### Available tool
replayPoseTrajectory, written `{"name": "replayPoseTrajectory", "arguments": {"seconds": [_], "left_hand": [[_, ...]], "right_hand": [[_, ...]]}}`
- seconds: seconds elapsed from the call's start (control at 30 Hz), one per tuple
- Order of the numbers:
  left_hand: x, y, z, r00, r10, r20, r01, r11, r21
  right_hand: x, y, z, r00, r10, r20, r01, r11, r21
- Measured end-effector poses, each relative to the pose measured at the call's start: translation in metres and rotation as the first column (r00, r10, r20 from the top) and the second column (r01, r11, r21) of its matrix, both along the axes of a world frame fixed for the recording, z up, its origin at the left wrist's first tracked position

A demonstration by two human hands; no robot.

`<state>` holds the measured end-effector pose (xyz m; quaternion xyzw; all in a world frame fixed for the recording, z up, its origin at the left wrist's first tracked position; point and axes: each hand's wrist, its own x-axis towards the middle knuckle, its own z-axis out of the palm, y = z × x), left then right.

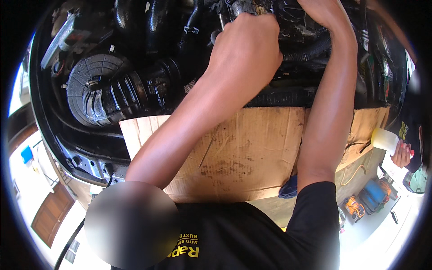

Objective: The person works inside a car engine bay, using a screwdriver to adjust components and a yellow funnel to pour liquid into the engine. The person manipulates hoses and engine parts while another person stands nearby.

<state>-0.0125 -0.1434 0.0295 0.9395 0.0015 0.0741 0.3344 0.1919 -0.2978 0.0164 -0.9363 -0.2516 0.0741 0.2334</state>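
Note:
My left hand [246,51] is closed in a fist over the engine, its back toward me. Its curled fingers are turned away, hiding whatever they grip. Just beyond its knuckles is a dirty metal engine part [243,6]. To its right, my right hand [320,12] reaches into the engine bay at the top edge. Its fingers lie out of the picture, so their grip does not show. A black corrugated hose [308,55] runs between my left hand and right forearm.
A round black air filter housing [96,85] sits at the left. Stained cardboard [252,148] covers the bay's front edge. At the right, another person's hand [402,154] holds a pale yellow bottle [384,139]. Blue and orange equipment [373,195] stands on the floor beyond.

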Motion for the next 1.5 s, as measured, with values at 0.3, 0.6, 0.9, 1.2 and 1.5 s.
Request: {"name": "replayPoseTrajectory", "arguments": {"seconds": [0.3, 0.6, 0.9, 1.2, 1.5], "left_hand": [[-0.009, -0.007, 0.006, 0.996, -0.013, -0.085, 0.014, 1.0, 0.012], [-0.017, -0.012, -0.002, 0.998, 0.042, -0.052, -0.054, 0.967, -0.25], [-0.019, -0.02, -0.003, 0.96, -0.041, -0.278, -0.228, 0.466, -0.855], [-0.024, -0.047, -0.023, 0.988, -0.106, -0.11, -0.095, 0.132, -0.987], [-0.016, -0.02, -0.013, 0.957, -0.25, -0.146, -0.085, 0.24, -0.967]], "right_hand": [[0.008, -0.011, -0.013, 0.994, -0.044, -0.096, 0.042, 0.999, -0.027], [-0.001, -0.008, -0.012, 0.979, -0.102, -0.176, 0.095, 0.994, -0.048], [-0.044, -0.04, 0.044, 0.95, -0.243, -0.195, 0.216, 0.965, -0.152], [-0.163, -0.023, 0.03, 0.876, -0.197, -0.441, 0.355, 0.882, 0.311], [-0.158, -0.044, 0.028, 0.78, -0.171, -0.602, 0.421, 0.855, 0.303]]}}
